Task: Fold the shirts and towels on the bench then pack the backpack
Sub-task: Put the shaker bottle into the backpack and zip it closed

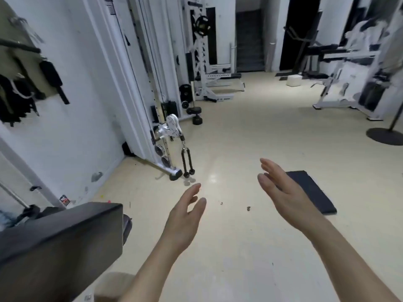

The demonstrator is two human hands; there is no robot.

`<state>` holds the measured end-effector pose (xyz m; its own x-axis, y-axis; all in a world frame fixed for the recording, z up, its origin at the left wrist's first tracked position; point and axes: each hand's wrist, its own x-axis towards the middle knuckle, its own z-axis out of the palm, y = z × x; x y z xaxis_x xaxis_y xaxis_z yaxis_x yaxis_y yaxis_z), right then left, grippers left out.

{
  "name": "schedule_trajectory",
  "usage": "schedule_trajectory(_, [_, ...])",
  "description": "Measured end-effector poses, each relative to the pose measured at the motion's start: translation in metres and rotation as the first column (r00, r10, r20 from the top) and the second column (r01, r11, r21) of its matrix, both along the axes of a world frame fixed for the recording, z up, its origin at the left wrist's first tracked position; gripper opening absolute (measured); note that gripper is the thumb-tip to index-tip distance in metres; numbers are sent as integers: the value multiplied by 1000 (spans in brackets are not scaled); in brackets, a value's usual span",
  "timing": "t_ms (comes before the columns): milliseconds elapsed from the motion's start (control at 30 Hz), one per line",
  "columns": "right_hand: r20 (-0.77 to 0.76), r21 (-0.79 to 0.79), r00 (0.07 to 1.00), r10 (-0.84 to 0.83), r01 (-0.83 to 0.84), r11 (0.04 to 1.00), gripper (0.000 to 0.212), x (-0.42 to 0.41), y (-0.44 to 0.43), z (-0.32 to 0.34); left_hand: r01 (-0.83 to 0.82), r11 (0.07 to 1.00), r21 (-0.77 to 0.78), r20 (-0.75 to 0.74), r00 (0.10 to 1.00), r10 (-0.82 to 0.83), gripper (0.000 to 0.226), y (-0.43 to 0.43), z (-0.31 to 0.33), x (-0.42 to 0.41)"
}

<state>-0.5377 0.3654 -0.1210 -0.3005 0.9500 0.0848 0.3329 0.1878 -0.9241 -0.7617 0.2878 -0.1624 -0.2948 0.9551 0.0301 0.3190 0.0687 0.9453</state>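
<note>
Both my hands are raised in front of me over the pale floor, palms facing each other, fingers straight, holding nothing. My left hand (185, 216) hangs just right of the dark padded bench (58, 243), whose end fills the lower left corner. My right hand (281, 192) is higher and farther right, partly in front of a dark flat mat (314, 192) lying on the floor. No shirts, towels or backpack are plainly visible; a dark bundle (30, 212) lies behind the bench, too dim to identify.
A white cable machine (165, 131) with a hanging rope handle (187, 160) stands along the left wall. Dumbbells (195, 115) and a rack (209, 68) are farther back. More gym machines (349, 83) and a round stand base (385, 136) sit at the right.
</note>
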Motion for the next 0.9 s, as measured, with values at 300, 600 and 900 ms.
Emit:
schedule_trajectory(300, [-728,-568,684,-48,-562,601,59,-88,191,-53,-647,745,163,905,399,148,25,135,71,-68])
schedule_trajectory(600, [-766,-585,643,10,-703,405,41,-296,299,-18,-898,392,201,890,334,310,16,206,129,-220])
schedule_trajectory(900, [-783,-389,511,355,-847,362,34,-607,350,91,-957,56,284,712,250,656,24,187,158,-445])
